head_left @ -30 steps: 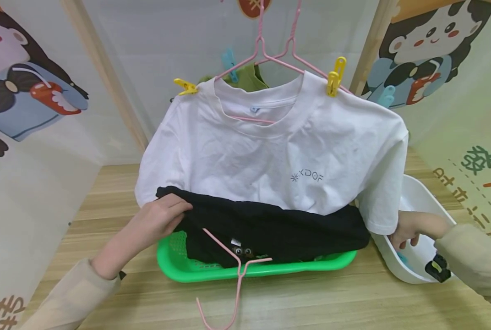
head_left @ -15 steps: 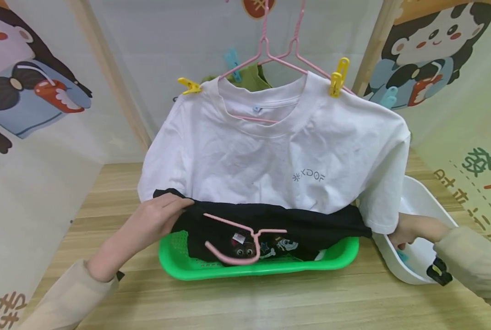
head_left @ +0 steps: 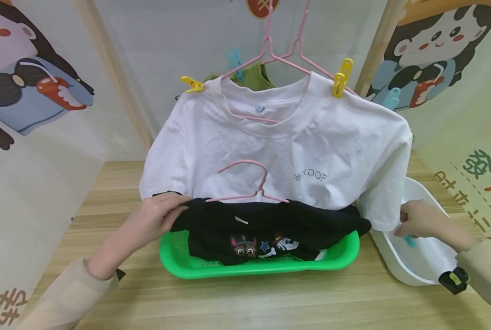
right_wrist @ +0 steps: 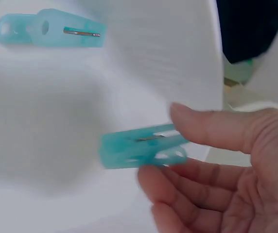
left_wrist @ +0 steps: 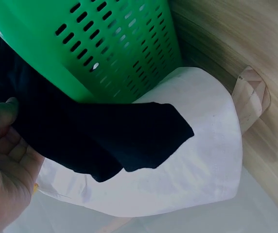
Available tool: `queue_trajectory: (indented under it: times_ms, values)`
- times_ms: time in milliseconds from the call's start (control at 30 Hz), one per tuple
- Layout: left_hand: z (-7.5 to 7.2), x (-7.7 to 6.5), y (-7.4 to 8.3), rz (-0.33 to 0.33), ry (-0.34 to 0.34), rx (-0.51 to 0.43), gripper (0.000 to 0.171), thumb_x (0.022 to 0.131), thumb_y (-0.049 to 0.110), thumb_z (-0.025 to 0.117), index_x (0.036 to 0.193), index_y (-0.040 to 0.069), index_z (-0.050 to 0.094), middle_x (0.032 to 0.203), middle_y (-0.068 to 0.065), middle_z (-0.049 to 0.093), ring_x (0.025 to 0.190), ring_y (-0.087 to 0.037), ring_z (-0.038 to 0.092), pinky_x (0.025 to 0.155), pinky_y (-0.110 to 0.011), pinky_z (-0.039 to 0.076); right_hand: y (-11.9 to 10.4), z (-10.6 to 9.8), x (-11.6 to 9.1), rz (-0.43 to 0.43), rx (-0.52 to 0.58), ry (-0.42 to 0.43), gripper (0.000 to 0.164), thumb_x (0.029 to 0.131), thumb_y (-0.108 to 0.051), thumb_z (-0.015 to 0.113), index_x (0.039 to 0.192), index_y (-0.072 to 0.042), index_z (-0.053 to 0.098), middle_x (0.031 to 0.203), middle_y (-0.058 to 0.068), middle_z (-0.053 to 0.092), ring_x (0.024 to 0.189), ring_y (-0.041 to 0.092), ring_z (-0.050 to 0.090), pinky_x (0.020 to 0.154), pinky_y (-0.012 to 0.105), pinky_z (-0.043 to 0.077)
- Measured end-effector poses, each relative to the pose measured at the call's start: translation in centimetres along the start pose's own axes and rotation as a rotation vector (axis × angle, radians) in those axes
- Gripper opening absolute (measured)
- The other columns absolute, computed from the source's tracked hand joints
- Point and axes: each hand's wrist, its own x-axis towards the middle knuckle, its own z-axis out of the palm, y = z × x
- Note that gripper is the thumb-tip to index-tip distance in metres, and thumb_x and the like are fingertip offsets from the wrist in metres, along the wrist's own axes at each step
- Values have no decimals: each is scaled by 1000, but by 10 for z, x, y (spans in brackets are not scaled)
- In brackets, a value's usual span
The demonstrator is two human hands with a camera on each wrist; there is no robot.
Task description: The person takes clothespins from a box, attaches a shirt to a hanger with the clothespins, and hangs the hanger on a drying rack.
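basket point(head_left: 173, 270) mid table point(head_left: 270, 302). front tee point(head_left: 216, 236) lies in/over it, ends past l & r sides. front hanger point(head_left: 265, 174) at its neck, hook up, before hung tee point(head_left: 245, 146). hung tee behind basket, on mid hanger point(head_left: 268, 43), w/ l clip point(head_left: 193, 84) & r clip point(head_left: 339, 85) on its shoulders. rear garment point(head_left: 251, 77) behind that, w/ rear clip point(head_left: 236, 64) on it. l hand point(head_left: 160, 213) at front tee's l end. tub point(head_left: 435, 256) r of basket, nr hung tee's r sleeve. r hand point(head_left: 422, 220) over tub, held clip point(right_wrist: 124, 148) btwn thumb & fingers; spare clip point(right_wrist: 56, 29) in tub.
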Motion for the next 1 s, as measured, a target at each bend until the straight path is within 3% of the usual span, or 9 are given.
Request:
queue_trajectory:
  times_ms: [200, 333, 433, 600, 700, 867, 1000]
  values:
    - [0, 0, -4, -62, -15, -30, 39, 98, 29, 47, 89, -2, 68, 81, -8, 68, 72, -19, 65, 62, -31, 53, 5, -11, -16, 25, -41, 195, 26, 74, -19, 74, 66, -7, 51, 55, -3, 53, 51, 13, 46, 47, 29, 35]
    - [0, 3, -5, -103, -24, -26, 11, 86, 8, 68, 89, -2, 69, 81, -8, 69, 73, -18, 66, 63, -31, 53, 1, -21, -27, 36, -24, 354, 24, 77, -15, 74, 71, -4, 54, 60, 3, 58, 53, 14, 48, 46, 28, 36]
    - [0, 5, -5, -126, -22, -19, 22, 68, -8, 76, 88, -2, 69, 80, -8, 69, 72, -18, 66, 62, -31, 52, -7, -27, -35, 55, 39, 475, 23, 78, -12, 75, 74, -1, 56, 62, 5, 60, 52, 8, 49, 45, 26, 37]
    - [-1, 5, -7, -146, -11, -11, 24, 63, -9, 78, 85, -2, 70, 79, -8, 69, 71, -18, 66, 61, -30, 52, -26, -35, -47, 41, 103, 665, 21, 76, -9, 77, 72, -1, 57, 60, 5, 61, 50, -12, 43, 45, 17, 34]
    - [-2, 5, -8, -162, 2, -6, 22, 63, -7, 79, 83, -1, 70, 78, -8, 69, 70, -18, 66, 62, -30, 52, -38, -38, -53, 15, 143, 740, 21, 74, -5, 78, 71, -1, 57, 57, -6, 60, 50, -17, 42, 46, 12, 33]
    - [-3, 5, -9, -193, 12, 3, 19, 64, -4, 80, 80, 0, 71, 75, -7, 69, 69, -19, 66, 63, -30, 52, -58, -39, -58, -23, 233, 785, 18, 74, 2, 76, 72, 0, 58, 63, -33, 48, 52, -17, 46, 48, 8, 36]
    - [-4, 5, -10, -205, 17, -5, 18, 64, -5, 79, 80, 0, 71, 75, -8, 69, 69, -18, 66, 63, -29, 51, -73, -39, -60, -94, 279, 842, 20, 70, 7, 77, 71, -2, 59, 64, -34, 50, 53, -17, 49, 50, 6, 38]
